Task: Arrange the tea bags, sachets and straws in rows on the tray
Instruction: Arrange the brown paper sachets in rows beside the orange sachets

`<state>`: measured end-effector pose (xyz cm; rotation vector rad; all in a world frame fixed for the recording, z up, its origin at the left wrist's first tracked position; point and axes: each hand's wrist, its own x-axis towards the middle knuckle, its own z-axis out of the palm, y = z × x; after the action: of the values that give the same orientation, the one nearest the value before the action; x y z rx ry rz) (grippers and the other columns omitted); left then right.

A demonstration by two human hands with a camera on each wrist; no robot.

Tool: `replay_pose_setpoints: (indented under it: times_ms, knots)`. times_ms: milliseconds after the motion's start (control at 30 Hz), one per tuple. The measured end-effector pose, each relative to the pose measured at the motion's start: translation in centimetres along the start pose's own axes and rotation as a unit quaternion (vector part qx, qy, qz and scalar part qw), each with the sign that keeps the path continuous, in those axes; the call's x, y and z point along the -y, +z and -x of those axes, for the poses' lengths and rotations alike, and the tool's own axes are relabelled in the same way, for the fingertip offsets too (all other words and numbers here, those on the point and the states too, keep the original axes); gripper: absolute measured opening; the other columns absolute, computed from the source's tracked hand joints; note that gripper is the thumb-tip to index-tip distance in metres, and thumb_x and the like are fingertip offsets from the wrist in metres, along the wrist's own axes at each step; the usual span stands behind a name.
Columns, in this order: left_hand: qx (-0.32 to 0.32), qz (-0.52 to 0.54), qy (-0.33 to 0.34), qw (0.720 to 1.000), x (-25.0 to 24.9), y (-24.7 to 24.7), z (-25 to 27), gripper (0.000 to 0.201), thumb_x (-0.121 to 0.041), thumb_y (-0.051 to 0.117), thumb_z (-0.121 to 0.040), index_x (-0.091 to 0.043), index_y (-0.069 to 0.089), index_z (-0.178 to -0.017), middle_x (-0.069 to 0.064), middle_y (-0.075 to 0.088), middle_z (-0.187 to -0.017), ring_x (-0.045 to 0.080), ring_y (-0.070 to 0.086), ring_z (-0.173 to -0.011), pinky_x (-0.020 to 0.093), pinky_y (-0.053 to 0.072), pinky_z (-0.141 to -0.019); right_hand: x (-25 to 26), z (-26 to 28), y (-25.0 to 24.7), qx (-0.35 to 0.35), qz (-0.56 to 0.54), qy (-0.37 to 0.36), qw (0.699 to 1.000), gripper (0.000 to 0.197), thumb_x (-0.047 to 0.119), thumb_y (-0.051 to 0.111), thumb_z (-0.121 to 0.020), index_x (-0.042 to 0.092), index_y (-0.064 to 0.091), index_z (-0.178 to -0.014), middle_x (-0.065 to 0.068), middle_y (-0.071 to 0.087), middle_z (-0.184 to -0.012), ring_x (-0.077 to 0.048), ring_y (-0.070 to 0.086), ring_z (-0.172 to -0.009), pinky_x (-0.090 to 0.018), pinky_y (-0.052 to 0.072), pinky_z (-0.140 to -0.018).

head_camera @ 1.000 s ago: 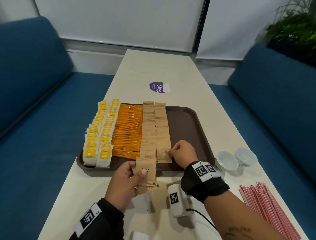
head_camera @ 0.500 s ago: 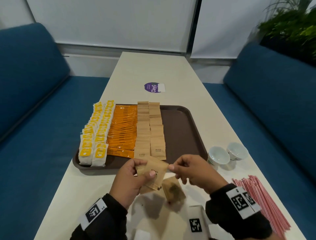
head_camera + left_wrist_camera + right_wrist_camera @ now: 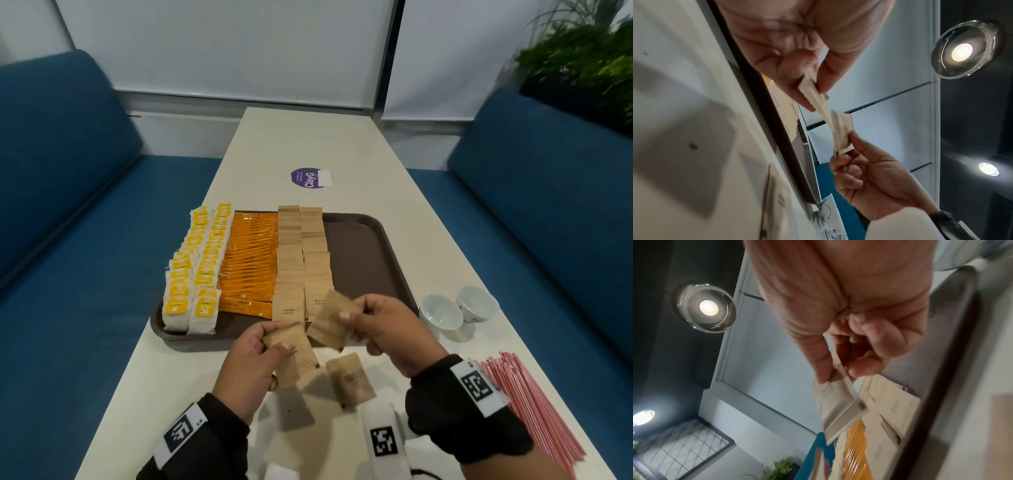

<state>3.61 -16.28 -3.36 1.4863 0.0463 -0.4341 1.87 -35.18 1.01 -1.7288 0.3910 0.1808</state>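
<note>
A dark brown tray point(image 3: 370, 260) holds rows of yellow-tagged tea bags point(image 3: 195, 270), orange coffee sachets point(image 3: 250, 260) and brown sugar sachets point(image 3: 301, 260). Its right part is bare. My left hand point(image 3: 253, 363) grips a small stack of brown sugar sachets point(image 3: 294, 356) just in front of the tray. My right hand point(image 3: 387, 329) pinches a single brown sachet point(image 3: 332, 322) above the tray's near edge; the right wrist view shows it between thumb and fingers point(image 3: 840, 407). One more brown sachet point(image 3: 349, 380) lies on the table between my hands. Pink straws point(image 3: 534, 411) lie at the right.
Two small white cups point(image 3: 455, 311) stand on the table right of the tray. A purple round sticker point(image 3: 308, 177) sits further up the white table point(image 3: 308, 137). Blue benches flank both sides. A plant point(image 3: 589, 61) stands at the far right.
My right hand left the sachet row on the tray, came back to the left hand's stack and pulled one brown sachet off it. The left hand lifted slightly.
</note>
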Motion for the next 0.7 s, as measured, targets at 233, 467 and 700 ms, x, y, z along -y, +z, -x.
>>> replay_pose_setpoints:
  times_ms: [233, 467, 700]
  knots:
    - [-0.016, -0.015, -0.015, 1.000, 0.1, -1.6, -0.5, 0.040, 0.013, 0.052, -0.084, -0.024, 0.057, -0.097, 0.008, 0.060, -0.100, 0.024, 0.062, -0.086, 0.016, 0.040, -0.040, 2.2, -5.6, 0.4, -0.042, 0.175, -0.001, 0.984, 0.011, 0.022, 0.063, -0.090, 0.012, 0.063, -0.095, -0.004, 0.069, -0.090, -0.007, 0.059, -0.067, -0.022, 0.054, -0.065]
    - [-0.012, -0.024, -0.007, 1.000, 0.2, -2.3, -0.8, 0.041, 0.013, 0.053, -0.083, -0.024, 0.057, -0.100, 0.009, 0.059, -0.103, 0.021, 0.058, -0.081, 0.014, 0.039, -0.039, 0.7, -9.5, 2.3, -0.025, 0.313, 0.108, 0.943, 0.034, 0.027, 0.069, -0.085, 0.008, 0.060, -0.112, -0.007, 0.069, -0.097, -0.015, 0.059, -0.073, -0.030, 0.053, -0.082]
    - [-0.001, -0.025, -0.005, 1.000, 0.4, -2.3, -1.2, 0.041, 0.013, 0.055, -0.082, -0.024, 0.056, -0.099, 0.010, 0.060, -0.102, 0.017, 0.055, -0.072, 0.014, 0.038, -0.039, 1.0, -10.7, 2.7, -0.045, 0.305, 0.140, 0.941, 0.025, 0.025, 0.071, -0.084, 0.008, 0.059, -0.098, -0.007, 0.071, -0.088, -0.017, 0.061, -0.066, -0.030, 0.056, -0.082]
